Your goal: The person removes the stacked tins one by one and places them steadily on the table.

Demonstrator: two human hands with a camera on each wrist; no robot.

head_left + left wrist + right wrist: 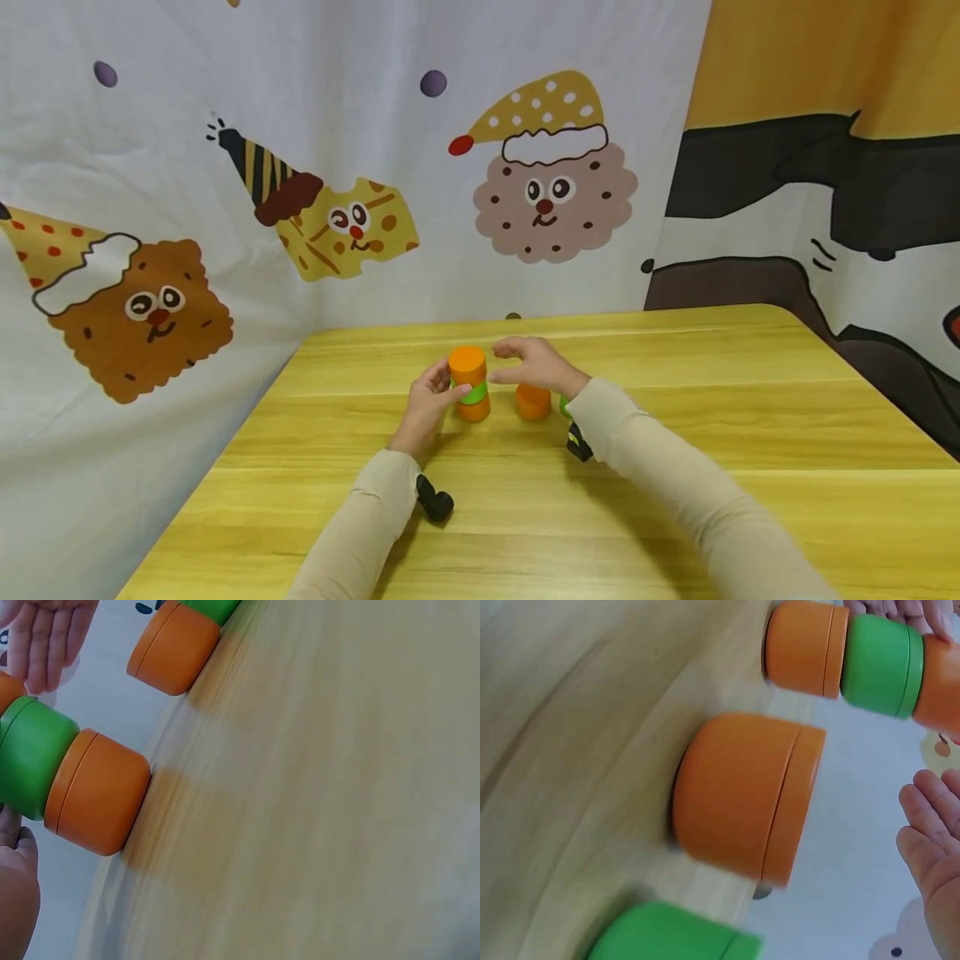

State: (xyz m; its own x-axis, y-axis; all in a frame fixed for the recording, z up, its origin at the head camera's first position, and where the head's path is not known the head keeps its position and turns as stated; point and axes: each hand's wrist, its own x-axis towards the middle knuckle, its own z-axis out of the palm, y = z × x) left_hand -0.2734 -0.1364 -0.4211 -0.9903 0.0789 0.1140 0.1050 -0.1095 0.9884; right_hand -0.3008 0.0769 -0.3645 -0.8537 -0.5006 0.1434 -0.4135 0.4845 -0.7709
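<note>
A stack of three round lidded jars stands on the table: an orange jar (97, 791) at the bottom, a green jar (880, 666) in the middle and an orange jar (467, 364) on top. My left hand (429, 408) holds the stack from the left, its thumb across the front near where the green and upper orange jars meet. Just right of the stack, my right hand (542, 367) is raised with its fingers spread apart from the thumb, holding nothing. Below it stands a separate orange jar (742, 796).
Another green jar (667, 934) stands to the right of the single orange one, partly hidden by the right sleeve in the head view. The wooden table (495, 533) meets a printed cloth (450, 283) at its back edge.
</note>
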